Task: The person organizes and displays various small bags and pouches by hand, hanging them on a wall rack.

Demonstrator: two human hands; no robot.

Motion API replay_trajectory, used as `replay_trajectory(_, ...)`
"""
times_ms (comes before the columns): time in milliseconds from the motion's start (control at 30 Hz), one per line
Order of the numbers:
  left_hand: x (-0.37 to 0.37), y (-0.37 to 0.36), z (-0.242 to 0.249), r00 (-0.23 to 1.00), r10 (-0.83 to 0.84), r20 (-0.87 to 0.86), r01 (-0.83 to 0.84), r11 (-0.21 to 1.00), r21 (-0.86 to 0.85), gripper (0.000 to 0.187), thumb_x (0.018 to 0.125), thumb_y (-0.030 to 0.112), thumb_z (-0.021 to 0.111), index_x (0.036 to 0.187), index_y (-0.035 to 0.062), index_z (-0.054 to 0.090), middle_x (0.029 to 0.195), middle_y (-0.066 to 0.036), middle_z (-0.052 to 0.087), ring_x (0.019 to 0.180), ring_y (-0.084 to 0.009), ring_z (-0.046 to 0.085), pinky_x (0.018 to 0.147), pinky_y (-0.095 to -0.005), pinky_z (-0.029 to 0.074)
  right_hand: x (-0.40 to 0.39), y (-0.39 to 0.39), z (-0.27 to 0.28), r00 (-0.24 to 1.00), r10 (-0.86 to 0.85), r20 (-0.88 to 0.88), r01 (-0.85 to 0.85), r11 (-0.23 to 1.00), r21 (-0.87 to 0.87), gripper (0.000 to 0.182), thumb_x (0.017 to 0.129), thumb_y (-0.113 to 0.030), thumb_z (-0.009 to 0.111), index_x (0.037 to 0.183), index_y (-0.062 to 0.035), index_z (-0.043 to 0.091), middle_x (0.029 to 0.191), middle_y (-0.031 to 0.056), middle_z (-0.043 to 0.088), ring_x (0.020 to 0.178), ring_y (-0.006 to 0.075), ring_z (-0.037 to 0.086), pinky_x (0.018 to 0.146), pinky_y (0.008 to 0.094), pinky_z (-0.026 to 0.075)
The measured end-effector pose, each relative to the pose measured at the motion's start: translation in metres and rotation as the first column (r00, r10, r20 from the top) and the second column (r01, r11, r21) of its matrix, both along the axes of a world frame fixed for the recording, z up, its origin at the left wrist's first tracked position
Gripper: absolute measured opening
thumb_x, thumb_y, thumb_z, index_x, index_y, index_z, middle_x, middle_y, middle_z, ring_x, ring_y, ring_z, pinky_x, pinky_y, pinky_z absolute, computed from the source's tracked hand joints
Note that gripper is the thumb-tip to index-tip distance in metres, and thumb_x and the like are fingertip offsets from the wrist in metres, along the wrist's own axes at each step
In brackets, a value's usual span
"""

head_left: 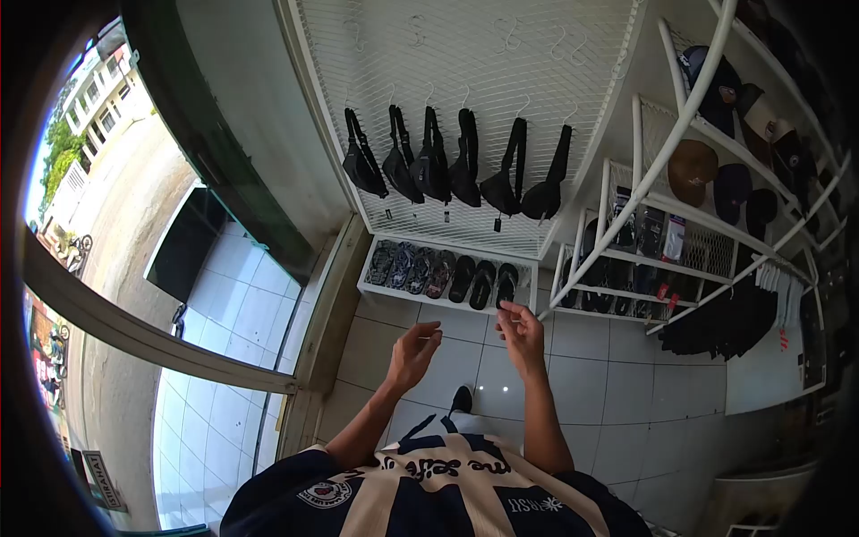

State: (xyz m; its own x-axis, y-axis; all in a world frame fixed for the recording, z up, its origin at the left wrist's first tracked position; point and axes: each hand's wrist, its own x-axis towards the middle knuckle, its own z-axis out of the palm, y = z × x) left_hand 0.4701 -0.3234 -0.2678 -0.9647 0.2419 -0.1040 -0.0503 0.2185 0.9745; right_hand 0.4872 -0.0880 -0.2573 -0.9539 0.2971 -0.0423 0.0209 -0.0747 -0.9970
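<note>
My left hand point(414, 354) is held out in front of my body over the tiled floor, its fingers loosely stretched and holding nothing I can see. To its right, my right hand point(523, 335) is raised with fingers partly bent and apart, also without a visible object. Its fingertips overlap the view of the rightmost black sandal point(506, 282); I see no clear contact. Several pairs of sandals point(438, 273) stand in a row on a low white rack point(407, 291) beyond my hands. Above them, several black waist bags point(433, 166) hang from hooks.
A white wire mesh panel point(420, 54) backs the bags. On the right, white metal shelving point(617, 219) carries caps point(693, 174) and packaged goods, with dark garments point(725, 318) hanging beside it. An open glass door point(228, 134) and its frame point(152, 345) lie left, with the street outside.
</note>
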Motion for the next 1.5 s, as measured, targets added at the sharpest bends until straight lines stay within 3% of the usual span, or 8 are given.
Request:
replay_trajectory(233,-0.091,0.069,0.023,0.983,-0.069,-0.169,0.076,0.997,0.034,0.034,0.097,0.022,0.064,0.123,0.0008,0.064,0.107,-0.016,0.073,0.095,-0.0236,0.073,0.082,-0.0345,0.055,-0.088,0.057,0.019,0.992,-0.078,-0.101,0.076,0.997,-0.022,0.026,0.098,-0.016,0.067,0.119,-0.0014,0.065,0.094,0.0028,0.065,0.079,0.0092,0.064,0.063,0.0208,0.049)
replay_trajectory(700,-0.322,0.209,0.055,0.829,-0.5,-0.249,0.515,0.857,-0.007,0.03,0.098,0.015,0.064,0.122,-0.002,0.064,0.105,-0.016,0.073,0.097,-0.0201,0.071,0.086,-0.0324,0.055,-0.279,0.18,0.038,0.913,-0.395,-0.101,0.407,0.901,0.15,0.027,0.1,-0.025,0.063,0.115,-0.0031,0.067,0.098,0.0046,0.069,0.074,0.0104,0.066,0.062,0.0229,0.049)
replay_trajectory(767,-0.361,0.231,0.053,0.766,-0.479,-0.429,0.525,0.851,-0.011,0.03,0.097,0.015,0.065,0.122,-0.0024,0.064,0.105,-0.015,0.073,0.096,-0.0208,0.071,0.086,-0.0326,0.055,-0.315,0.197,0.031,0.872,-0.468,-0.147,0.49,0.834,0.254,0.029,0.099,-0.026,0.064,0.115,-0.0019,0.067,0.097,0.0052,0.069,0.073,0.0116,0.067,0.064,0.0243,0.051)
replay_trajectory(833,-0.387,0.245,0.061,0.763,-0.502,-0.408,0.542,0.84,-0.02,0.03,0.097,0.015,0.066,0.121,-0.0015,0.064,0.104,-0.015,0.073,0.096,-0.0209,0.071,0.086,-0.0329,0.055,-0.346,0.215,0.027,0.872,-0.464,-0.155,0.489,0.832,0.262,0.032,0.097,-0.027,0.066,0.116,-0.0019,0.066,0.098,0.008,0.069,0.077,0.0152,0.068,0.068,0.0278,0.053)
replay_trajectory(900,-0.409,0.257,0.066,0.748,-0.512,-0.422,0.577,0.816,0.034,0.029,0.097,0.015,0.065,0.121,0.0,0.065,0.104,-0.015,0.073,0.095,-0.0215,0.071,0.086,-0.0335,0.055,-0.384,0.234,0.017,0.837,-0.433,-0.334,0.547,0.682,0.486,0.038,0.095,-0.027,0.068,0.124,-0.0029,0.061,0.11,0.014,0.067,0.09,0.0219,0.068,0.079,0.0335,0.054)
replay_trajectory(1167,-0.441,0.262,0.045,0.697,-0.641,-0.321,0.669,0.742,-0.03,0.03,0.098,0.016,0.064,0.122,-0.0013,0.064,0.106,-0.016,0.073,0.097,-0.0225,0.071,0.087,-0.034,0.055,-0.451,0.254,0.006,0.777,-0.494,-0.391,0.629,0.573,0.526,0.051,0.095,-0.028,0.068,0.138,-0.0074,0.05,0.122,0.0181,0.06,0.109,0.0306,0.061,0.091,0.0396,0.052)
replay_trajectory(1433,-0.464,0.263,0.041,0.701,-0.655,-0.281,0.678,0.735,-0.022,0.028,0.097,0.015,0.064,0.121,-0.001,0.064,0.106,-0.015,0.072,0.095,-0.0206,0.07,0.088,-0.0333,0.054,-0.457,0.248,0.02,0.753,-0.573,-0.323,0.655,0.616,0.437,0.032,0.09,-0.021,0.074,0.115,-0.0042,0.062,0.086,0.0086,0.067,0.068,0.0167,0.062,0.065,0.0311,0.051)
replay_trajectory(1500,-0.47,0.27,0.045,0.694,-0.669,-0.265,0.692,0.721,-0.006,0.028,0.097,0.014,0.064,0.121,0.0,0.064,0.106,-0.014,0.072,0.094,-0.0195,0.069,0.087,-0.033,0.054,-0.456,0.248,0.011,0.764,-0.577,-0.288,0.64,0.621,0.453,0.029,0.09,-0.021,0.074,0.11,-0.0032,0.063,0.088,0.009,0.067,0.069,0.0177,0.063,0.066,0.0311,0.051)
